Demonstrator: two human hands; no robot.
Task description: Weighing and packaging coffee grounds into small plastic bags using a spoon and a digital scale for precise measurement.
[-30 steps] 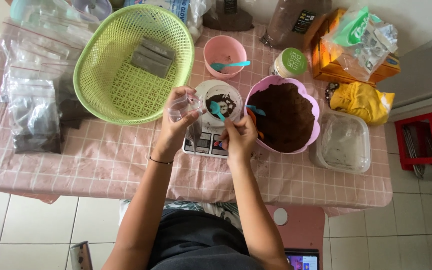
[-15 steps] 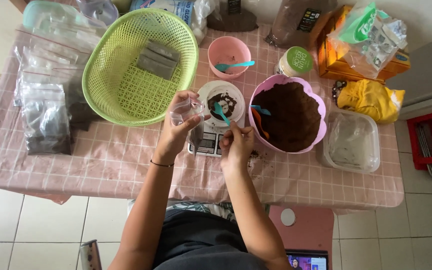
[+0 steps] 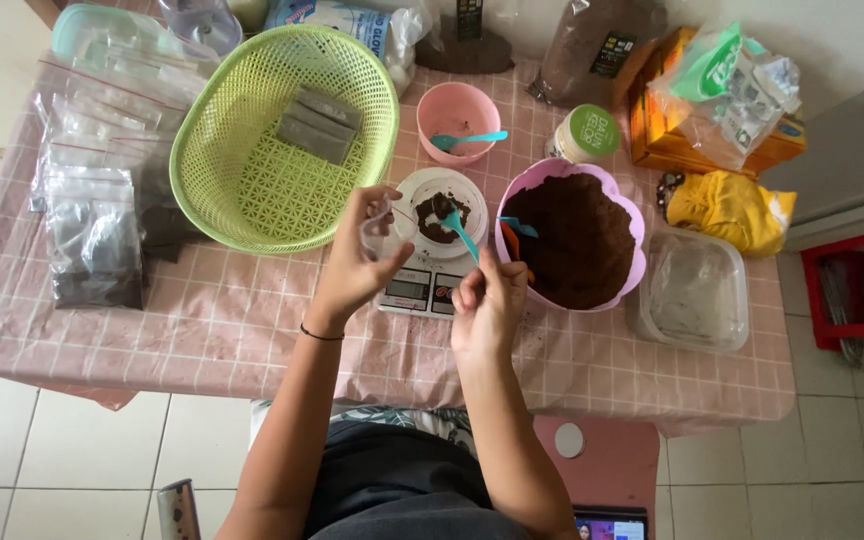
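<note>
My left hand (image 3: 357, 262) holds a small clear plastic bag (image 3: 376, 222) open beside a white dish (image 3: 410, 190) that sits on a white kitchen scale (image 3: 420, 291). Dark brown powder (image 3: 437, 215) lies in the dish. My right hand (image 3: 487, 300) pinches the handle of a small teal spoon (image 3: 462, 233), whose bowl rests in that powder. To the right stands a pink scalloped bowl (image 3: 627, 215) full of brown powder (image 3: 577, 240), with a teal and an orange spoon at its left edge.
A green mesh basket (image 3: 252, 190) with grey packets lies at the left. Filled clear bags (image 3: 92, 240) are stacked at the far left. A pink cup (image 3: 457, 108) with a teal spoon, a green-lidded jar (image 3: 584, 133), a clear tub (image 3: 692, 290) and a yellow cloth (image 3: 727, 210) surround the bowl.
My right hand has drawn back a little and tipped the teal spoon down into the powder in the dish. The left hand keeps the bag in place.
</note>
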